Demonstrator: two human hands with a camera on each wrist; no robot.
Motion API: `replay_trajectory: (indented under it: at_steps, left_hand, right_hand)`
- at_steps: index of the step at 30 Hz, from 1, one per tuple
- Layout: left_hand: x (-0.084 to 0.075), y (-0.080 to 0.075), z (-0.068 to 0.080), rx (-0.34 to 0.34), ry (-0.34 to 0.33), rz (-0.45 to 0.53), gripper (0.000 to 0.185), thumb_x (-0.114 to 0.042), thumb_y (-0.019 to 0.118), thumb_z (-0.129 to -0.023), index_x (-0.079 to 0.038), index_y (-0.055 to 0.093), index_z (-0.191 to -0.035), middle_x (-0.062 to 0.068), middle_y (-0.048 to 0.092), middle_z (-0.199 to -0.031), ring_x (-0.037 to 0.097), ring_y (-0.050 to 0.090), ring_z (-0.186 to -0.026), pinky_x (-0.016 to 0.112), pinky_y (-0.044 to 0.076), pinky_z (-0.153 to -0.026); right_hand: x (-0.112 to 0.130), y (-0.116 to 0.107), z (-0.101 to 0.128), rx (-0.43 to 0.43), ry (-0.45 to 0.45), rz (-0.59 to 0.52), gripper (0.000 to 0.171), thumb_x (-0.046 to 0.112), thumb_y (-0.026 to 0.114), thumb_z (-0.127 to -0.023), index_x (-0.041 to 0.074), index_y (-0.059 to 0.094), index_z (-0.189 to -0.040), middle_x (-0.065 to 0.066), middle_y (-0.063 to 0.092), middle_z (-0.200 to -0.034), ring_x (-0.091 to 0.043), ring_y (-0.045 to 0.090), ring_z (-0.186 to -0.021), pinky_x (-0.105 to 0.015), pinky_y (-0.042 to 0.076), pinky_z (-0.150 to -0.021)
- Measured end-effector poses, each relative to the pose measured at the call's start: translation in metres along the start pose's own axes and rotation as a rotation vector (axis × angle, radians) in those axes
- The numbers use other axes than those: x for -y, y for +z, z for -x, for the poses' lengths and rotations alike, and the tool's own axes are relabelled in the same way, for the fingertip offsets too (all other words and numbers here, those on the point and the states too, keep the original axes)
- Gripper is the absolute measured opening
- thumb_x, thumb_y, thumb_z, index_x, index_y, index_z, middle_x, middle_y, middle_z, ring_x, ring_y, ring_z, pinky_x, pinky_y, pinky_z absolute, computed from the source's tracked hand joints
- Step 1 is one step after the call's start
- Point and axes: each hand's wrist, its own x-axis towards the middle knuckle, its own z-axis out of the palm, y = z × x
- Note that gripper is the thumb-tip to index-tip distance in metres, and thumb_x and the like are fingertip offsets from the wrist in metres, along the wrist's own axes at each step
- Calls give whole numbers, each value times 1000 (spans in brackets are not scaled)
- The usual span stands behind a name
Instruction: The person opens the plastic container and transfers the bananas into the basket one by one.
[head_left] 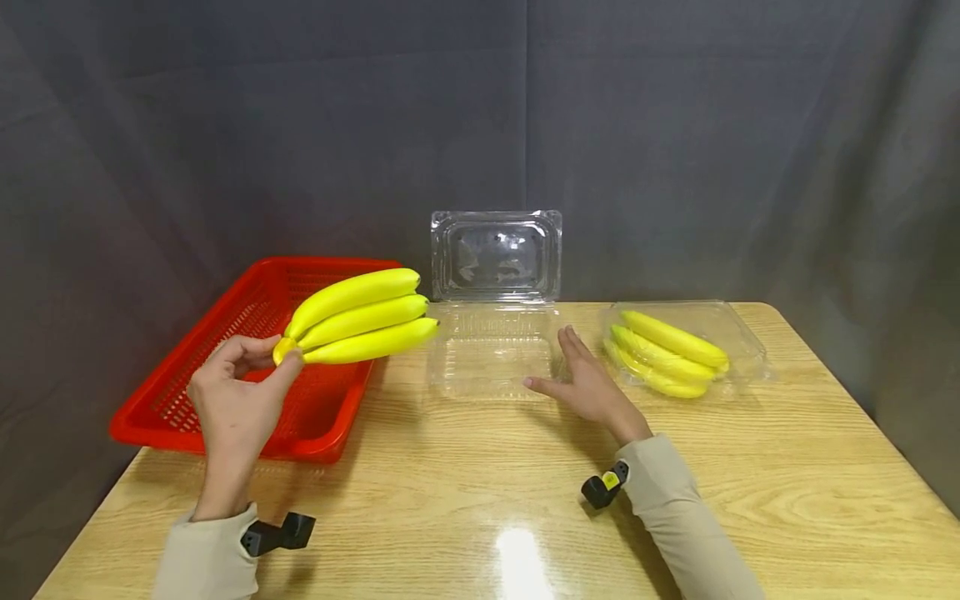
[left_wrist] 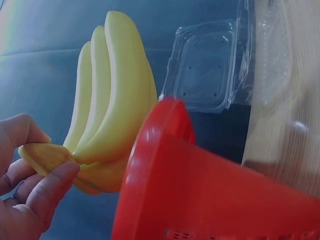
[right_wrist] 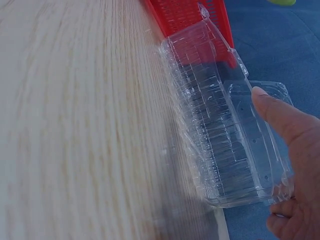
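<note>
**Banana bunch held above red basket; open clear box at my right hand**

The wooden tabletop (head_left: 480,500) carries everything, against a dark cloth backdrop. At its left edge sits the red basket (head_left: 187,417), slotted and shallow. At the middle stands the open clear box (head_left: 491,350), its lid (head_left: 497,254) tipped upright at the back. To the right lies a closed clear box (head_left: 738,333) with a bunch of yellow bananas inside (head_left: 667,354).

My left hand (head_left: 236,392) is raised over the basket and pinches the stem end of the banana bunch (head_left: 360,317); thumb and fingers (left_wrist: 47,187) are clamped on the stalk, and the three bananas point rightward toward the open box, off the tabletop and clear of the basket floor.

My right hand (head_left: 588,383) lies flat by the right edge of the open box, fingers (right_wrist: 280,117) straight and relaxed, grasping nothing. From the wrist view they sit against the box's rim.
</note>
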Motion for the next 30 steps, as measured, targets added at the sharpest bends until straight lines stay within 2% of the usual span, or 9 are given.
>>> replay_trajectory:
  at_steps: [7,19,23,30]
  left_hand:
    - [7,-11,-4,-30,-25,-21,20,-12,79,-78,-2,74,-95,-14,66,-81,6,57,-71,21,41,-60]
    - [19,-23,-8,-49,-37,-67,20,-11,79,-77,-2,75,-95,-21,63,-77,4,56,-69,15,41,-54]
    - [22,-26,-9,-49,-60,-84,21,-12,79,-77,-2,75,-95,-21,62,-77,4,56,-69,13,42,-54]
    - [26,-30,-8,-41,-116,-106,23,-17,77,-79,-2,74,-97,-15,64,-77,7,55,-68,16,43,-55]
  right_hand:
    - [4,0,0,13,18,-22,110,68,58,-83,2,5,-154,-12,-2,-160,-29,2,-146,-50,12,-114]
    - [3,2,0,12,28,-34,112,70,58,-82,2,5,-154,-13,-1,-160,-29,2,-145,-50,12,-114]
    - [3,2,0,9,25,-33,111,69,58,-83,2,5,-154,-12,-1,-160,-29,3,-145,-49,12,-114]
    - [2,3,-1,8,26,-24,111,70,57,-82,3,5,-154,-12,-2,-160,-28,2,-145,-49,12,-114]
